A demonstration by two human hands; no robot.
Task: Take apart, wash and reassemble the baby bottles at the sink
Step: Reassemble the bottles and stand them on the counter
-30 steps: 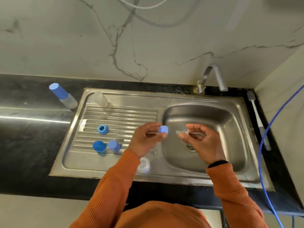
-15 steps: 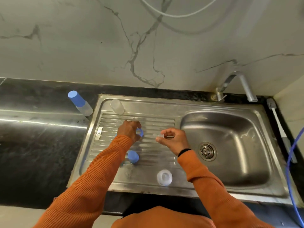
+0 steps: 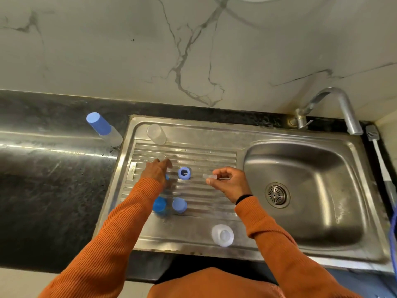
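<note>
Left hand [image 3: 158,172] over the ribbed drainboard [image 3: 214,160], fingers stretched out loose toward a small clear piece [image 3: 160,156], gripping nothing. Blue ring [image 3: 184,173] lying just beside it on the ribs. Right hand [image 3: 231,182] pinching a clear teat [image 3: 208,177] between thumb and fingertips. Two blue caps [image 3: 169,205] nearer the front edge.

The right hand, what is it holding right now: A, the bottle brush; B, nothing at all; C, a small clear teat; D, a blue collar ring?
C: the right hand pinches a small clear teat over the draining board, while the blue collar ring lies apart on the ribs.
</note>
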